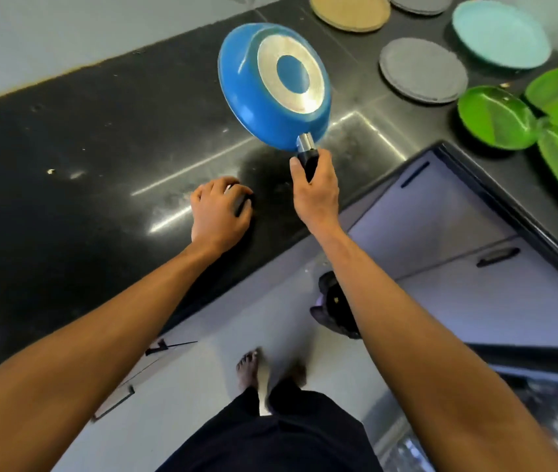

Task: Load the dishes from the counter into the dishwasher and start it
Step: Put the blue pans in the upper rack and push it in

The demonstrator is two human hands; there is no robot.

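Head view: the black counter [66, 165] fills the left, with a teal plate [502, 35], a grey plate [422, 69] and a green leaf-shaped dish [495, 117] lying at its far right. The blue pan [270, 86] is in the air above the counter, its underside facing the camera. The right hand [315, 192] wraps its fingers tight round the pan's black handle [308, 161]. The left hand [219, 212] rests on the counter with its fingers curled; whether they hold anything cannot be told.

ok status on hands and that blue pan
Right hand holds blue frying pan by its handle, underside showing. Left hand curled on black stone counter, grip unclear.
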